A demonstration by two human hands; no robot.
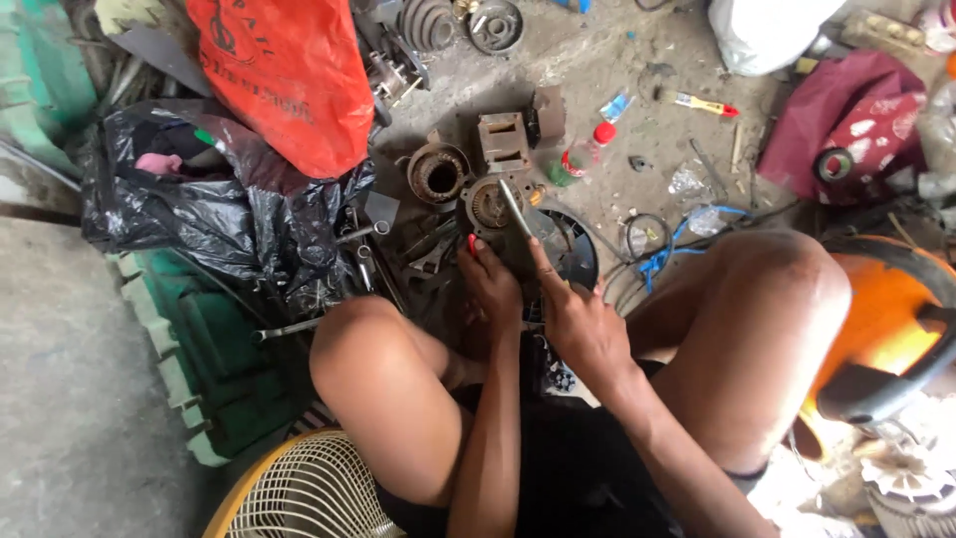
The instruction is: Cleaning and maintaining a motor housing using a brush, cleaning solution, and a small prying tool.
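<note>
**Both hands at a small motor part, centre of frame**

The right hand [578, 314] is closed around a thin metal tool [515, 207], its tip on the round motor part [490, 204] at centre. The left hand [490, 284] lies just below that part; its fingers curl out of sight, so its grip cannot be told. A red bag [289, 80] fills the upper left.

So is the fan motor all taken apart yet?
Partly. Done: the coil ring and a square metal frame already lie loose on the floor. In hand: the right hand holds a thin metal tool against a round motor part, and the left hand is beside it. Left: that part isn't open yet.
</note>
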